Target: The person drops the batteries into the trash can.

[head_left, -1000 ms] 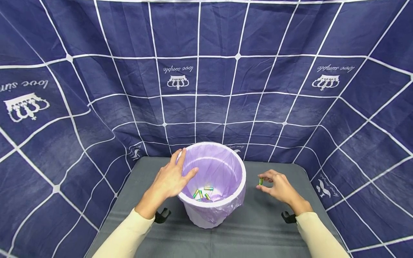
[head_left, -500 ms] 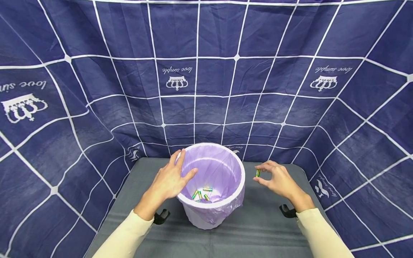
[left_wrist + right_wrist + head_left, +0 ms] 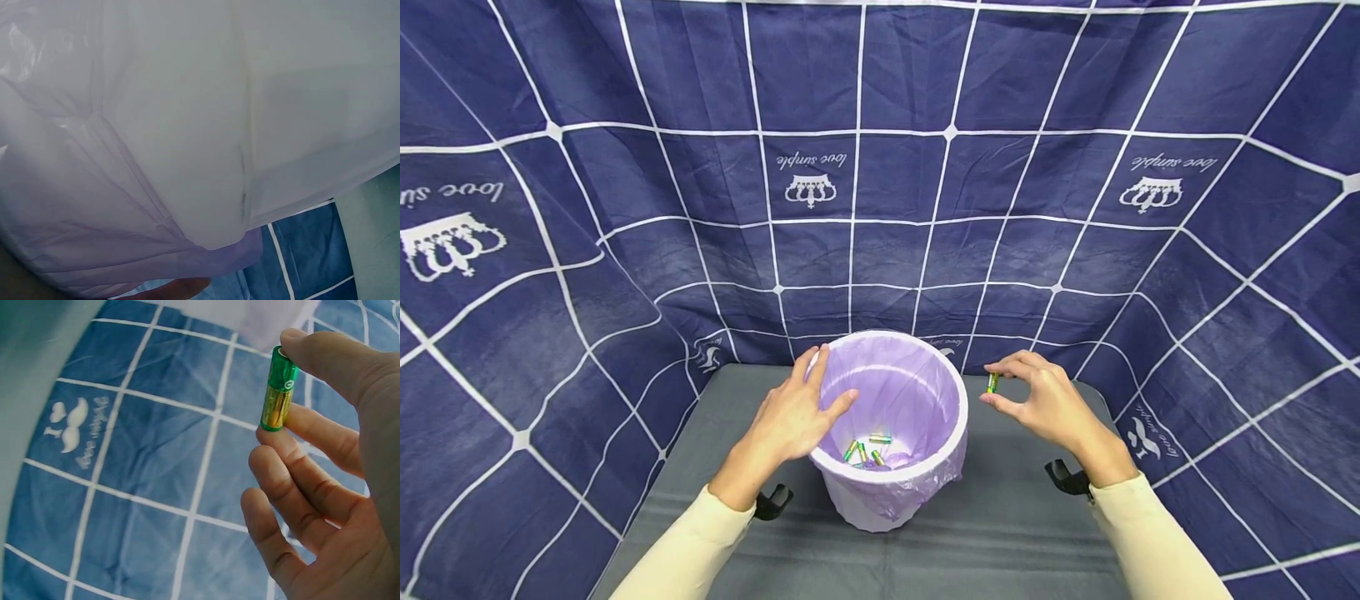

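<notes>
A white trash can [image 3: 857, 498] lined with a thin purple bag [image 3: 917, 375] stands on the grey surface. Several green and gold batteries [image 3: 880, 439] lie at its bottom. My left hand [image 3: 793, 414] rests on the can's left rim, fingers fairly straight, the thumb reaching over the opening. In the left wrist view the can's outer wall [image 3: 181, 125] fills most of the picture. To the right of the can, my right hand [image 3: 1048, 400] holds one battery [image 3: 279, 390] by its two ends, between thumb and fingertips, above the surface. Its other fingers are loosely bent.
Dark blue cloth [image 3: 895, 183] with white grid lines hangs at the back and both sides. The grey padded surface [image 3: 992, 533] extends around the can. A black strap or bracket [image 3: 772, 502] shows beneath each wrist.
My right hand has risen, carrying the battery up and slightly left toward the can. The left hand has stayed on the rim, and the batteries inside have not moved.
</notes>
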{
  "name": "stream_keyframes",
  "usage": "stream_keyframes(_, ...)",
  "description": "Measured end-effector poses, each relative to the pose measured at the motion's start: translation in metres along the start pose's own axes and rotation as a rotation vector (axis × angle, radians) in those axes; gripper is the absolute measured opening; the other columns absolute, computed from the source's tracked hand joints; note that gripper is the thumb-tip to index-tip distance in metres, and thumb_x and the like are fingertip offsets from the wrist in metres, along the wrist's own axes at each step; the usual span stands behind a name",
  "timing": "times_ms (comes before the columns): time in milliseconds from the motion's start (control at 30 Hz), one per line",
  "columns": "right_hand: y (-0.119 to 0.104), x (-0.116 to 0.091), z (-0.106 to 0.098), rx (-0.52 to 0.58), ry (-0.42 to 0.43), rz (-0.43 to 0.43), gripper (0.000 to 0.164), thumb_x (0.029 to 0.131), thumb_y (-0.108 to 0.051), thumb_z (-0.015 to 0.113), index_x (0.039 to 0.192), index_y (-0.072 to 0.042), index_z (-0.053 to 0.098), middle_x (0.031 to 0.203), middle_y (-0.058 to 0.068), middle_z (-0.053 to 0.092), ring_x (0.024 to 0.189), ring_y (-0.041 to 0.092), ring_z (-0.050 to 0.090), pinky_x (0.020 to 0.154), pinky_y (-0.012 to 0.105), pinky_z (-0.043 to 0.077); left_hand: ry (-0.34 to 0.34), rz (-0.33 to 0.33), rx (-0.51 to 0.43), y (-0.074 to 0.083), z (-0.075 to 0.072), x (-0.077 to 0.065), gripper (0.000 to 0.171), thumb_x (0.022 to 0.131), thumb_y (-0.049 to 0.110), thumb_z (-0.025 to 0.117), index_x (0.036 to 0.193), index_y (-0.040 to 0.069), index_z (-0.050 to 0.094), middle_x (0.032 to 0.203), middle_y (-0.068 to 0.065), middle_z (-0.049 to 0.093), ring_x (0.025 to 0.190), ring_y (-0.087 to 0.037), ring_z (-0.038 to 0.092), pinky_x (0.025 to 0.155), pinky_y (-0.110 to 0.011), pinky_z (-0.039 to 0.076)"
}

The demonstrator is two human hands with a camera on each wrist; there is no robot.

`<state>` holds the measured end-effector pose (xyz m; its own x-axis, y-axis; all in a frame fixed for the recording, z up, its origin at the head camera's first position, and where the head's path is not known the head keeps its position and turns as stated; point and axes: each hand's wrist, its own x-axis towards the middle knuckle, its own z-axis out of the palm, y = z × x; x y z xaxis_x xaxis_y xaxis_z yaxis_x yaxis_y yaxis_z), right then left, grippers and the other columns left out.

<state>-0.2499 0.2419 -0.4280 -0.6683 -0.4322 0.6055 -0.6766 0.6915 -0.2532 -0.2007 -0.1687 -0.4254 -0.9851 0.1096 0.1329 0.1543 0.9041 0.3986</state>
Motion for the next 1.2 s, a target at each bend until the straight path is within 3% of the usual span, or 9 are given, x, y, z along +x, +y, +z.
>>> stream_keyframes(467,-0.043,0.029,-0.021,0.002,0.031,0.041,0.04,0.084,-0.024,0.107,0.119,-0.015,0.091,0.11,-0.002,0.086,0.094,0.022,0.081,0.082,0.047,0.064,0.007,0.0,-0.006,-0.001,0.0,0.001,0.097,0.115,0.07,0.058,0.186,0.013,0.028,0.191,-0.018,0.031,0.133,-0.069,0.07,0.121,-0.079,0.051)
stream_keyframes(933,-0.073,0.04,-0.024,0.039,-0.055,0.075,0.036,0.091,-0.033,0.102,0.123,-0.02,0.091,0.114,-0.004,0.084,0.103,0.023,0.081,0.093,0.049,0.062,0.008,0.001,-0.005,0.0,0.0,0.0,0.099,0.114,0.072,0.057,0.187,0.013,0.027,0.191,-0.018,0.032,0.131,-0.069,0.071,0.119,-0.078,0.053)
stream_keyframes(1200,-0.082,0.041,-0.02,0.051,-0.074,0.065,0.037,0.091,-0.034,0.102,0.123,-0.019,0.091,0.112,-0.005,0.083,0.103,0.021,0.081,0.089,0.046,0.064,0.018,0.013,0.005,-0.001,0.001,0.0,0.097,0.115,0.07,0.057,0.186,0.011,0.028,0.19,-0.019,0.033,0.128,-0.067,0.073,0.114,-0.077,0.057)
